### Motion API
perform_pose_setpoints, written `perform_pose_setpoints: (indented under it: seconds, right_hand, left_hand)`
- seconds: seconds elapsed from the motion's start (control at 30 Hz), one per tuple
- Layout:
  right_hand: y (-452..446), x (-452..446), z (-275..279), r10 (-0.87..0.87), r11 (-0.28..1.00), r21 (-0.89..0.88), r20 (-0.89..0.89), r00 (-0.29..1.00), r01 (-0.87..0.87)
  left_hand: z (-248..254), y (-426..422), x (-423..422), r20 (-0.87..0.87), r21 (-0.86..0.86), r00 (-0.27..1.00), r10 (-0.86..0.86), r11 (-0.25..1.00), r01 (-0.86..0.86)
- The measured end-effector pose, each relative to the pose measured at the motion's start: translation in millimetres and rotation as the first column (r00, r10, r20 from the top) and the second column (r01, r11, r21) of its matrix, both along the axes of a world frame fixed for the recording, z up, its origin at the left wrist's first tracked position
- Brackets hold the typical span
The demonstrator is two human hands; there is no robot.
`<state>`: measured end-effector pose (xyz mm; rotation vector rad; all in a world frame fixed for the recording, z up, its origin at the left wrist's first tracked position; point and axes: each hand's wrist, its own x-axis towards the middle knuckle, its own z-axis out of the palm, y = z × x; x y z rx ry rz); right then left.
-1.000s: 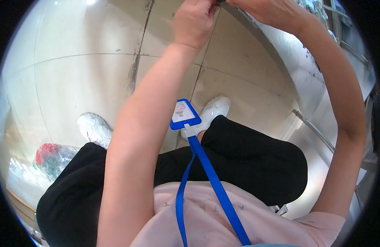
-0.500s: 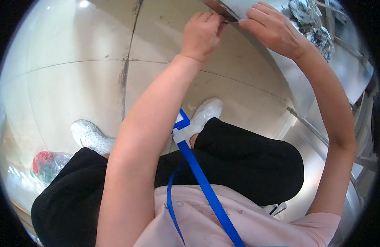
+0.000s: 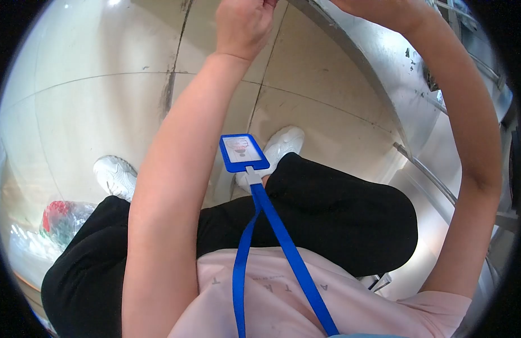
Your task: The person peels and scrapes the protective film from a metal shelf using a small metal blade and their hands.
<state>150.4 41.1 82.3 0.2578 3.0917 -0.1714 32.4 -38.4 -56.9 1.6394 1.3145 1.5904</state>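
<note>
Table [image 3: 384,50], metal: L hand [image 3: 244,25] just left of it, R hand [image 3: 382,12] over top; both partly out of view, can't tell either grip. ID badge [image 3: 242,149] left of table.

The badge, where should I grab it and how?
I'd pinch the badge by its right edge, coming from the right. That edge is straight and uncovered, while the left arm runs close along the other side. The white clip joins the near end to the blue strap, so probably don't tug hard.
</note>
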Motion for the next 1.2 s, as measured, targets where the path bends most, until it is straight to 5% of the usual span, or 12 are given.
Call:
perform_pose_setpoints:
  seconds: [0.23, 0.7, 1.2]
  right_hand:
    - [3.8, -5.8, 1.1, -0.114, 0.990, -0.066, 0.181, 0.977, 0.128]
    - [-3.2, 8.5, -12.6, 0.043, 0.997, 0.066, 0.052, 0.998, -0.046]
    - [-10.7, 19.4, -4.2, 0.062, 0.993, 0.096, 0.065, 0.996, -0.068]
  left_hand:
    - [-11.1, 6.1, -0.8, 0.092, -0.064, 0.992, -0.089, 0.993, 0.095]
    - [-15.4, 0.6, 8.3, -0.075, -0.063, 0.997, 0.024, 0.998, -0.029]
    - [-15.1, 4.4, 12.0, 0.016, 0.020, 0.999, -0.046, 0.999, 0.045]
